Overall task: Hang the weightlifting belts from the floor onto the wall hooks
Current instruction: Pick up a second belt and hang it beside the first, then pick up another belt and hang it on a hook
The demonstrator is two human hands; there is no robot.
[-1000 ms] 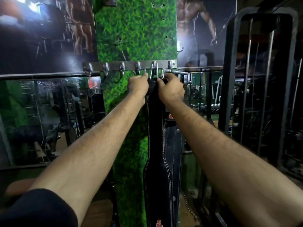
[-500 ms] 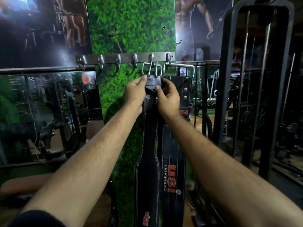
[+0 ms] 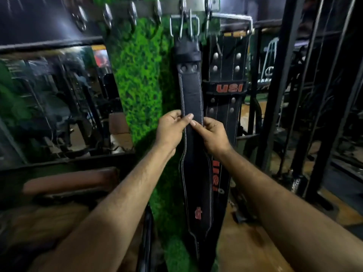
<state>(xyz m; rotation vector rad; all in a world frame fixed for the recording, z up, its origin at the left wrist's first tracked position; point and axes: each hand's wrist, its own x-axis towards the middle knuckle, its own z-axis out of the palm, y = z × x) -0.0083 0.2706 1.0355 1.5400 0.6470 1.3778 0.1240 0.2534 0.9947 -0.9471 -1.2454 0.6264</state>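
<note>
A black weightlifting belt (image 3: 191, 95) with white stitching hangs by its metal buckle from a hook on the steel hook rail (image 3: 145, 8) at the top of the green wall panel. My left hand (image 3: 171, 130) pinches the belt's left edge, thumb across its front. My right hand (image 3: 213, 134) grips its right edge at the same height. A second black belt (image 3: 227, 89) marked USI in red hangs just to the right, partly behind the first. Several rail hooks (image 3: 107, 17) to the left are bare.
A mirror (image 3: 49, 103) covers the wall at left above a brown padded bench (image 3: 68, 183). A black metal rack (image 3: 282, 95) stands close at right. Wooden floor (image 3: 245, 250) shows below the belts.
My hands slid down from the buckle at the hook to the belt's middle. The belt now hangs from the hook by itself. The view has tipped down.
</note>
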